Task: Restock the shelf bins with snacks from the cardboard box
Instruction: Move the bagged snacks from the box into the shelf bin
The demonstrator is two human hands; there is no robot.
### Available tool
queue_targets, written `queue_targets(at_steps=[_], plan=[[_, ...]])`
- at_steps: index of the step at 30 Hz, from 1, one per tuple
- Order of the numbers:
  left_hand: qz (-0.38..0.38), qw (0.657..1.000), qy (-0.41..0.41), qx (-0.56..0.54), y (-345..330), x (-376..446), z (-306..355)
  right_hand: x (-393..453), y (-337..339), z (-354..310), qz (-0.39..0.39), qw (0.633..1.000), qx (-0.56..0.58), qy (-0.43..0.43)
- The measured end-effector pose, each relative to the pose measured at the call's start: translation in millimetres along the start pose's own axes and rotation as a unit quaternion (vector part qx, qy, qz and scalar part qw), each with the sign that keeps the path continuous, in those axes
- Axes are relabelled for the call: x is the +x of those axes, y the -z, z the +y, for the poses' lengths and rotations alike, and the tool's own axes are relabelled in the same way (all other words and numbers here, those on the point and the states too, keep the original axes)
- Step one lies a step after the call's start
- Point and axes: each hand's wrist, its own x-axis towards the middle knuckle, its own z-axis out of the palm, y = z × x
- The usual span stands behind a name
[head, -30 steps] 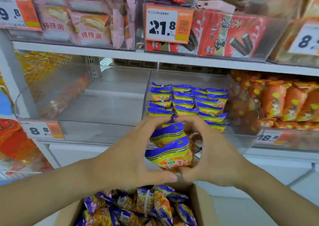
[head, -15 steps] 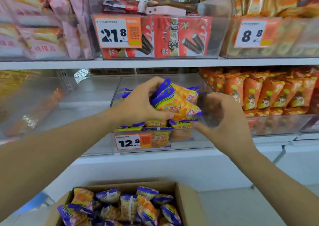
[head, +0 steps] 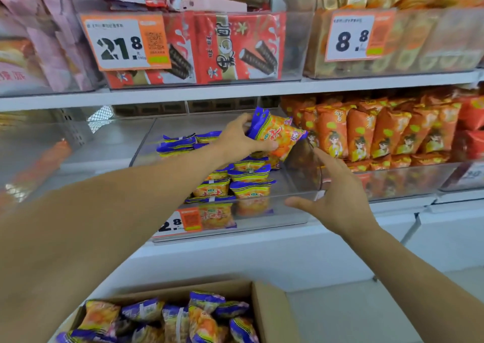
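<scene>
My left hand (head: 239, 139) grips a bunch of orange-and-blue snack packs (head: 275, 133) and holds them over the back right of a clear shelf bin (head: 293, 213). More of the same packs (head: 248, 177) lie stacked inside that bin. My right hand (head: 334, 196) is spread with straight fingers at the bin's front right corner, holding nothing. An open cardboard box (head: 271, 314) stands below, with several of the same packs (head: 170, 319) in it.
A clear bin (head: 406, 182) of orange snack bags sits right of the target bin. Left of it is a nearly bare shelf space (head: 78, 143). The upper shelf (head: 235, 91) carries bins of red and pink packs with price tags 21.8 and 8.8.
Both hands lifted the packs from above the box to the bin. My right hand has let go and dropped to the bin's corner, while my left hand carried the packs farther back into the bin.
</scene>
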Motion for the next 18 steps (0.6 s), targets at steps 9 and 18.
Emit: queue_targets(at_steps=[9,18], plan=[[-0.078,0.974,0.017,0.212,3.2,20.6,1.5,-1.2,-1.7,4.8,0.006,1.000,0.010,-0.001],[-0.109,0.851,-0.018,0.513,-27.2,43.3,16.3,-3.2,-3.6,7.0,0.017,0.999,0.029,-0.008]])
